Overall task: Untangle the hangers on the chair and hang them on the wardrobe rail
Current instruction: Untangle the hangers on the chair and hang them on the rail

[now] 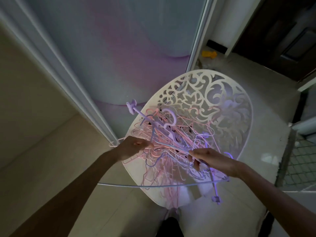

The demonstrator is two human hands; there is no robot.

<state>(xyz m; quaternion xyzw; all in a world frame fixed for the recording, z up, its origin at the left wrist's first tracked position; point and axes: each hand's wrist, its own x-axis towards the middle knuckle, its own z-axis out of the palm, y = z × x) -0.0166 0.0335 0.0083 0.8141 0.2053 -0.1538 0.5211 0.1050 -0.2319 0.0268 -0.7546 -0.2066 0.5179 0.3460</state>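
Head cam, dim room w/ pale tiled floor (266, 100), sliding wardrobe door (109, 48) & dark door (282, 31) behind: white cut-out chair (222, 93) carries tangled pink/lilac hangers (172, 141), left hand (132, 147) fingers pinching wires at pile's near-left edge, right hand (213, 159) fingers curled round lilac hanger (212, 178).

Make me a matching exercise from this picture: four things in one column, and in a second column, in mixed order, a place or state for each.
Things:
1. left hand
2. right hand
3. hanger pile
4. yellow object

Places or states:
A. on the floor near the wall, behind the chair
B. pinching wire at the pile's left edge
C. lying tangled on the chair seat
D. gripping hanger wire at the pile's right side

Pairs: 1-B, 2-D, 3-C, 4-A
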